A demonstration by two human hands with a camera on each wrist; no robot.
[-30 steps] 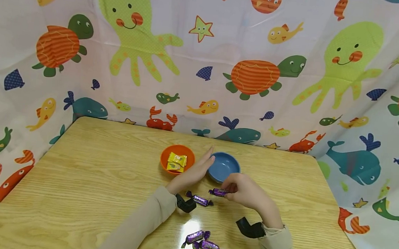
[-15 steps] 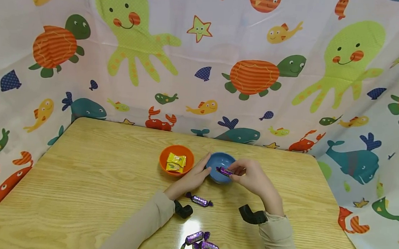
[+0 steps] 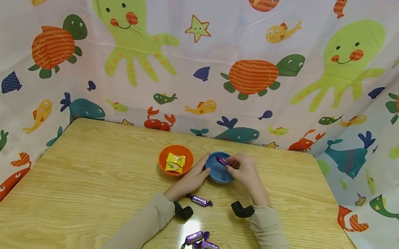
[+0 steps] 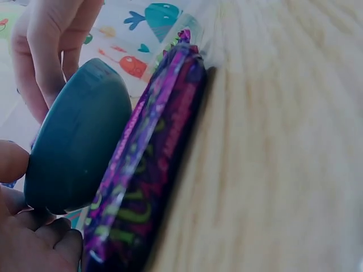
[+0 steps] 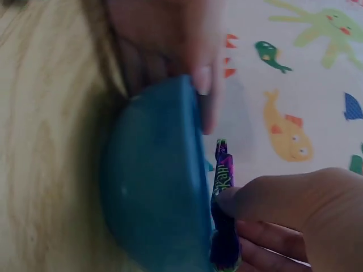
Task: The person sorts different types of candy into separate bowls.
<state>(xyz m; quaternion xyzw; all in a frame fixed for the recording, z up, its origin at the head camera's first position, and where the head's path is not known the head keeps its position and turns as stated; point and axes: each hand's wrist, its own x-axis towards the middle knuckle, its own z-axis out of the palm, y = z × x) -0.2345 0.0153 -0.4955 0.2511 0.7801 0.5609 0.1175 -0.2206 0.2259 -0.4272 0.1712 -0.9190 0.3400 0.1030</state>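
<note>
A purple wrapped candy (image 3: 222, 161) is pinched between the thumb and fingers of my right hand (image 3: 246, 173), over the blue bowl (image 3: 218, 175). In the right wrist view that candy (image 5: 223, 175) shows beside the bowl's rim. My left hand (image 3: 191, 180) holds the left side of the bowl, its thumb at the rim and its fingers against the outer wall. Another purple candy (image 3: 200, 200) lies on the table near my left wrist and fills much of the left wrist view. Two more purple candies, one (image 3: 195, 237) overlapping the other (image 3: 209, 247), lie closer to me.
Left of the blue bowl stands an orange bowl (image 3: 162, 164) with yellow-wrapped candies (image 3: 175, 162) inside. The wooden table (image 3: 95, 179) ends at the back against a curtain (image 3: 202, 86) printed with sea animals. A black wrist mount (image 3: 242, 210) sits on each forearm.
My right hand has carried the purple candy from the table up and over the blue bowl. My left hand has come to hold the bowl's side; the other candies have stayed put.
</note>
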